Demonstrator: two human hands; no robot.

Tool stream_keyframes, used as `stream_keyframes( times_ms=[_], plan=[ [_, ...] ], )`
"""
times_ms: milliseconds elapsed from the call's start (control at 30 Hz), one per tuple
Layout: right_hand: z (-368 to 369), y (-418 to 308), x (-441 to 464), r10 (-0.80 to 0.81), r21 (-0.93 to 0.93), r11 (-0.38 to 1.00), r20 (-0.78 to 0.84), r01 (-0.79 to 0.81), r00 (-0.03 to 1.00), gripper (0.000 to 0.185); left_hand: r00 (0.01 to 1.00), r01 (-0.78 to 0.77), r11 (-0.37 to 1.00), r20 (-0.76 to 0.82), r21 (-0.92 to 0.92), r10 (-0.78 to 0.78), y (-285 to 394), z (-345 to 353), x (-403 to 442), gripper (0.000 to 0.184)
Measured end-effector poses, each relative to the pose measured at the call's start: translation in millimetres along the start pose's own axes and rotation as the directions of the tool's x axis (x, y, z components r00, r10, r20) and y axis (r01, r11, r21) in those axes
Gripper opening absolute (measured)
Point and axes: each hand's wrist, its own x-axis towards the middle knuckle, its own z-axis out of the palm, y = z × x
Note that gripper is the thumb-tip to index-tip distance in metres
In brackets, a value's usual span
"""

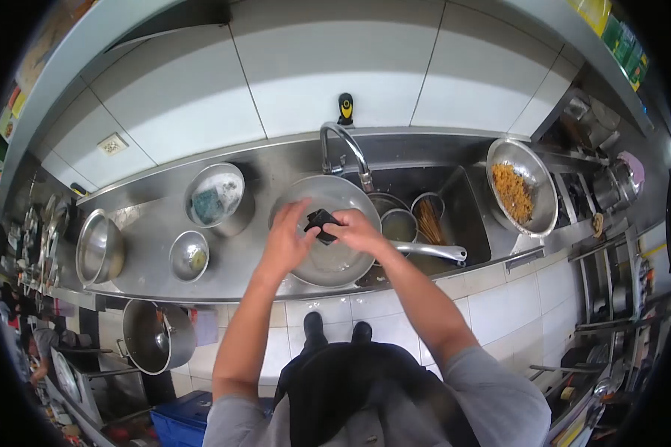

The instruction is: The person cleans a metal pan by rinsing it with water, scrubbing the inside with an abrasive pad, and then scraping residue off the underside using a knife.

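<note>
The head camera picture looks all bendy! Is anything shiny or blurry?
All in the head view: the long silver steel counter bows, likely lens distortion; glints streak the curved chrome tap; the wide black apron looks soft; the small black object in the right hand is too dark for detail.

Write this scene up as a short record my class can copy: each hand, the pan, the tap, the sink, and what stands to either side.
Right hand: grips a small black object over the pan
Left hand: spread open beside that object; contact unclear
Pan: beneath both hands, handle pointing right
Tap: behind the pan
Sink: holds a container of thin sticks
Left side: pot with foam and a blue-green pad, small bowl, large bowl
Right side: metal bowl of orange-brown food
</note>
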Motion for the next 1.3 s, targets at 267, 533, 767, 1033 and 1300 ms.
stream_keyframes(
  times_ms=[267,533,767,1033,1300],
  plan=[
    [12,6,-11,-0.328,0.048,0.934,-0.279,0.354,0.902,0.014,0.723,0.691,0.518,0.49,-0.504,-0.487,-6,35,-8,0.016],
    [61,-26,-63,-0.401,-0.707,0.675,-0.11,0.212,0.91,0.045,0.49,0.801,0.031,0.624,-0.598,-0.609,-14,38,-43,0.012],
    [59,-24,-54,-0.341,-0.752,0.614,0.024,0.242,0.94,0.05,0.539,0.819,0.116,0.684,-0.562,-0.492,-37,27,-56,0.018],
    [8,8,83,-0.015,-0.477,0.878,-0.104,-0.037,0.994,0.027,0.925,0.306,0.922,-0.305,0.236,-0.229,-46,-11,-30,0.036],
    [13,-3,163,0.413,-0.597,0.722,-0.032,-0.349,0.91,0.04,0.672,0.712,0.696,0.198,0.089,-0.713,-129,0,-48,0.039]
  ],
)
